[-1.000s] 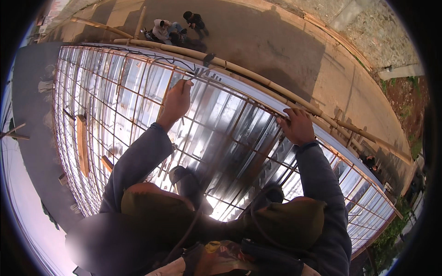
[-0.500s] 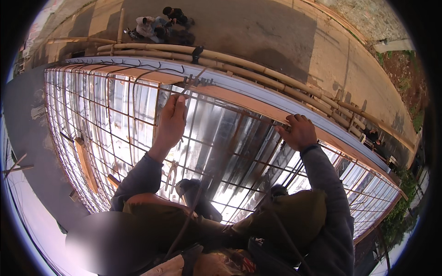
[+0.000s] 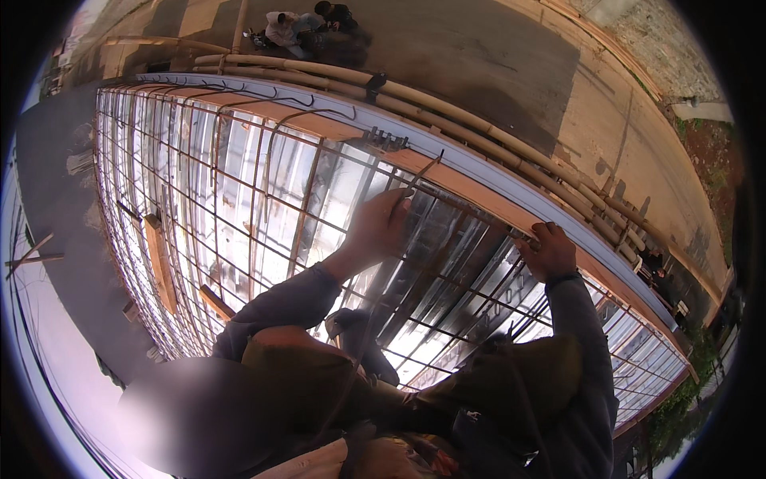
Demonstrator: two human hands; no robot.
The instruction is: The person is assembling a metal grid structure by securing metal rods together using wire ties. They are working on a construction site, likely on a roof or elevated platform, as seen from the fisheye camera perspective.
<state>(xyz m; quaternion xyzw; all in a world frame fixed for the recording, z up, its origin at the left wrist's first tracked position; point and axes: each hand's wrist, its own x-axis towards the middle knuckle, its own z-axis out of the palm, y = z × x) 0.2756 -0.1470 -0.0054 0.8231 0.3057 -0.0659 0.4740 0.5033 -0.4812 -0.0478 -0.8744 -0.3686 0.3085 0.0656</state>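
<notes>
My left hand [image 3: 379, 223] is closed on a short thin metal rod [image 3: 429, 168], which slants up and right over the wooden edge board [image 3: 319, 124]. To its right, my right hand [image 3: 549, 252] has curled fingers closed around the outer bar of the reinforcing mesh [image 3: 303, 209], close against that board. The rusty mesh spreads over shiny corrugated metal sheeting [image 3: 351, 180]. A row of small dark upright pieces [image 3: 386, 139] sits on the board, beyond my left hand.
Bent bar ends [image 3: 295, 114] stick up along the far left edge. Outside the pale metal edge strip [image 3: 447, 152] run bamboo poles [image 3: 463, 117], with a road [image 3: 479, 56] far below. Two people [image 3: 307, 30] are down there. Wood pieces [image 3: 159, 263] lie on the mesh at left.
My left hand has moved right along the edge with the rod, closer to my right hand. My right hand keeps its place at the bar. The view has shifted, sliding the scene rightward.
</notes>
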